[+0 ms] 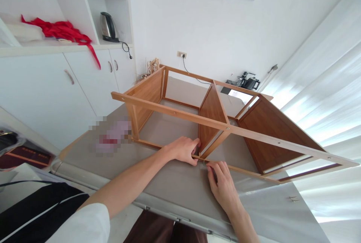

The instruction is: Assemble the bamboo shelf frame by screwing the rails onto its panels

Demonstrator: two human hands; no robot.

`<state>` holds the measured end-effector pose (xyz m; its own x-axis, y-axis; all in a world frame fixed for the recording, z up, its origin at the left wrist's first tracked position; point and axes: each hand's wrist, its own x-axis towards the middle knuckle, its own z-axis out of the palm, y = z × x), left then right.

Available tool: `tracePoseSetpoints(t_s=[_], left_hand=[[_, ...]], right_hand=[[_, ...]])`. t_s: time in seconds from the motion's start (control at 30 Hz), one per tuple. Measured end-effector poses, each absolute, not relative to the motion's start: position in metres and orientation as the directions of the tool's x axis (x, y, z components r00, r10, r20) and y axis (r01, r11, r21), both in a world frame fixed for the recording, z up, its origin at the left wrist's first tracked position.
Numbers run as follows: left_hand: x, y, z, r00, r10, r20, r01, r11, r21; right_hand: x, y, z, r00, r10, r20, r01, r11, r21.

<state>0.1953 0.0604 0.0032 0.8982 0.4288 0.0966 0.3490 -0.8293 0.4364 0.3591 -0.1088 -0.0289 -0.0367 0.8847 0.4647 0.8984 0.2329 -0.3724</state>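
Observation:
A wooden shelf rack lies on its side on the grey-covered table, its long rails joined by several panels. My left hand is closed round the near lower rail, beside the foot of the middle panel. Just right of it, my right hand pinches a thin, bent metal hex key at the joint of that panel and the rail. Most of the key is hidden by my fingers, so how far it sits in the joint cannot be seen.
Small metal pieces lie on the table at the right. A blurred pinkish item is at the left. White cabinets carry a kettle and red cloth. Curtains hang at the right; a black jug stands behind.

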Motion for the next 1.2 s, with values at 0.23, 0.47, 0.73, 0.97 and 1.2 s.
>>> tracePoseSetpoints(t_s=[0.23, 0.47, 0.73, 0.97, 1.2], left_hand=[[0.195, 0.06, 0.005, 0.9, 0.426, 0.09, 0.35, -0.831, 0.432], [0.195, 0.06, 0.006, 0.903, 0.419, 0.097, 0.353, -0.851, 0.388], [0.195, 0.059, 0.006, 0.905, 0.414, 0.103, 0.35, -0.859, 0.374], [0.196, 0.061, 0.004, 0.905, 0.416, 0.091, 0.351, -0.85, 0.394], [0.197, 0.06, 0.005, 0.902, 0.427, 0.063, 0.372, -0.844, 0.386]], right_hand=[[0.352, -0.106, -0.019, -0.146, 0.909, 0.389, 0.926, 0.265, -0.27], [0.344, -0.104, -0.021, -0.158, 0.905, 0.396, 0.932, 0.269, -0.243], [0.343, -0.103, -0.019, -0.159, 0.898, 0.41, 0.945, 0.259, -0.201], [0.326, -0.098, -0.01, -0.256, 0.895, 0.365, 0.965, 0.261, 0.036], [0.329, -0.098, -0.003, -0.312, 0.89, 0.333, 0.948, 0.315, 0.046]])
